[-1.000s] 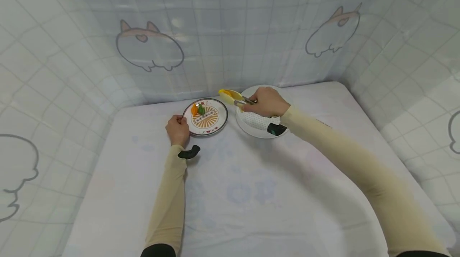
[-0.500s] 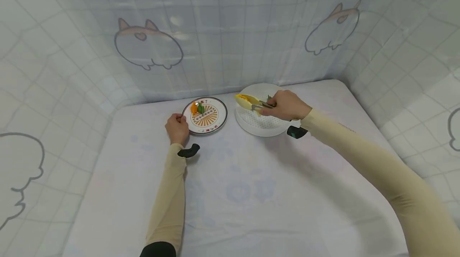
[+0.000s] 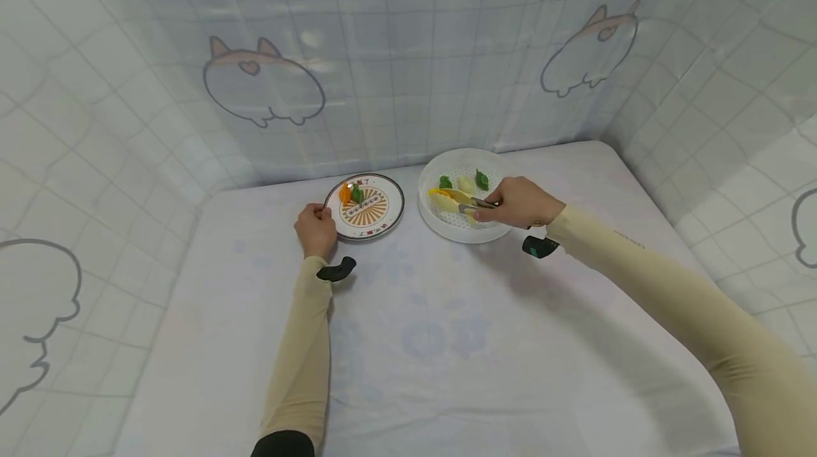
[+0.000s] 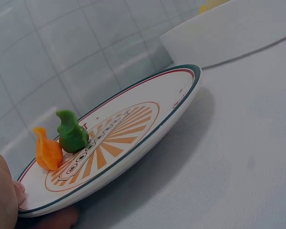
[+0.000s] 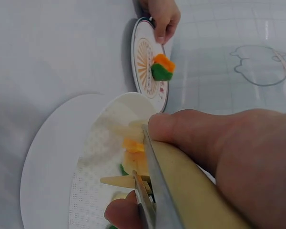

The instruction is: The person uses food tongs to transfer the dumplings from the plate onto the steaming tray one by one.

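Note:
My left hand [image 3: 315, 230] pinches the near left rim of a white plate [image 3: 389, 219] with a printed sunburst. In the left wrist view the plate is tilted, with a shadow beneath. On it sit a small orange dumpling-shaped piece [image 4: 48, 151] and a green one [image 4: 72, 134], side by side. My right hand [image 3: 526, 203] grips metal tongs [image 5: 157, 176] with pale yellow tips, held over a round white perforated basket [image 3: 459, 233]. A yellow-orange piece [image 5: 135, 155] shows between the tips; how firmly they clasp it I cannot tell.
Inside the basket lie two green pieces, one left [image 3: 445, 182] and one right [image 3: 481, 179], with a pale yellow-green piece [image 3: 467, 184] between them. A white cloth covers the table [image 3: 396, 343]. Tile-patterned sheeting [image 3: 408, 74] rises behind the table and at both sides.
My right hand and the tongs have moved right and toward me, from between plate and basket to over the basket. Pieces in the basket have come into view. The left hand stays put.

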`<action>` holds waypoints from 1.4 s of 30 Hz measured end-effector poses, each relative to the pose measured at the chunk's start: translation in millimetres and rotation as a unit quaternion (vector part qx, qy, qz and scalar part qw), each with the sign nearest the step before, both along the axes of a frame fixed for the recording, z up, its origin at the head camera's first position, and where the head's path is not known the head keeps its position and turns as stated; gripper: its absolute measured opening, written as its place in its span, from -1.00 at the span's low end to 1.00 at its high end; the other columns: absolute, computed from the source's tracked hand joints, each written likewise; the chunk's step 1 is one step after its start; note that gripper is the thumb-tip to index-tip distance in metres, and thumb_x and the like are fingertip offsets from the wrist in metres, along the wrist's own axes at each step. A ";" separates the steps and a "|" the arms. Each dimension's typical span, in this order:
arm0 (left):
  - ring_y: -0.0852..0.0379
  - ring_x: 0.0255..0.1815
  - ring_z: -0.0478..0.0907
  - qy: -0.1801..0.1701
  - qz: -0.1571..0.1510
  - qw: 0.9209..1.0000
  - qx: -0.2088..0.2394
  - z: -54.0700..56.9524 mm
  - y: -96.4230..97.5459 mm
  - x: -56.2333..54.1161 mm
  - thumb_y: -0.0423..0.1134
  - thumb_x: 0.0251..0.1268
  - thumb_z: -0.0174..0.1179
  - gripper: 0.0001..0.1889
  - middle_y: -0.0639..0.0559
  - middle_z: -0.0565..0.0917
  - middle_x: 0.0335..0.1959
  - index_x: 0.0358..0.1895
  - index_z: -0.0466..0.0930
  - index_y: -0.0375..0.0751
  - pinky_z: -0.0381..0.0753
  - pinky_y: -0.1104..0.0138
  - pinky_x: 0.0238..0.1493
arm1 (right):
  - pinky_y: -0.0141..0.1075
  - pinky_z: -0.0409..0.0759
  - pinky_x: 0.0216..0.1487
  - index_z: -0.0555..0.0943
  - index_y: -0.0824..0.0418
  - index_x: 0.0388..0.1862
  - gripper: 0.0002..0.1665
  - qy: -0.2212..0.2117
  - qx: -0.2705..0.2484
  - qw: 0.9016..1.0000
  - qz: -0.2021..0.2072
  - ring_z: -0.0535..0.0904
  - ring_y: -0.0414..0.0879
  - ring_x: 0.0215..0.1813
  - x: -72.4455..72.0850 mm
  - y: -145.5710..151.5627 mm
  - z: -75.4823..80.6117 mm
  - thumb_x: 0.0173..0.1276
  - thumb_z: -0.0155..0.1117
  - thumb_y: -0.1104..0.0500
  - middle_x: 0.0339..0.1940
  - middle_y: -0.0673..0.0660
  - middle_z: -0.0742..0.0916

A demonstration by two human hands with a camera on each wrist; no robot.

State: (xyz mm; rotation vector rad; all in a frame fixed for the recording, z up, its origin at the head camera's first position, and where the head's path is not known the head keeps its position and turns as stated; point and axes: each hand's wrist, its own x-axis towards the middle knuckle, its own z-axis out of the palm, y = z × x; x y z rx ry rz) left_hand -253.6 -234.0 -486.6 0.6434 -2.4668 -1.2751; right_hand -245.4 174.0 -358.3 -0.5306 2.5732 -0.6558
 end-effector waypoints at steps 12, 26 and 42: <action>-0.14 -0.03 0.63 -0.008 0.000 1.000 -0.005 1.4 0.2 -0.9 -0.26 0.69 0.05 -0.69 -0.32 0.71 0.00 0.23 0.60 -0.41 0.61 0.15 -0.04 | -0.28 0.35 -0.44 0.85 0.19 -0.02 -0.49 -0.009 0.016 1.000 0.003 0.40 -0.14 -0.52 -1.9 3.8 -7.7 0.45 0.42 -0.22 -0.61 0.02 0.69; -0.12 -0.04 0.61 -0.022 0.000 1.000 -0.003 5.2 0.2 -0.9 -0.24 0.71 0.03 -0.68 -0.31 0.70 0.00 0.23 0.59 -0.40 0.60 0.17 -0.06 | -0.25 0.39 -0.39 0.81 0.25 0.10 -0.44 -0.021 0.028 0.999 0.007 0.49 -0.07 -0.41 -1.9 12.3 -4.1 0.45 0.42 -0.19 -0.30 0.16 0.86; -0.15 -0.01 0.62 -0.011 0.005 1.000 -0.004 2.2 0.7 0.1 -0.26 0.70 0.04 -0.69 -0.32 0.71 0.01 0.22 0.60 -0.41 0.62 0.11 0.01 | -0.25 0.44 -0.22 0.79 0.22 0.17 -0.27 -0.016 0.060 0.998 -0.006 0.53 -0.02 -0.10 5.8 13.9 2.2 0.32 0.49 -0.32 -0.22 0.01 0.83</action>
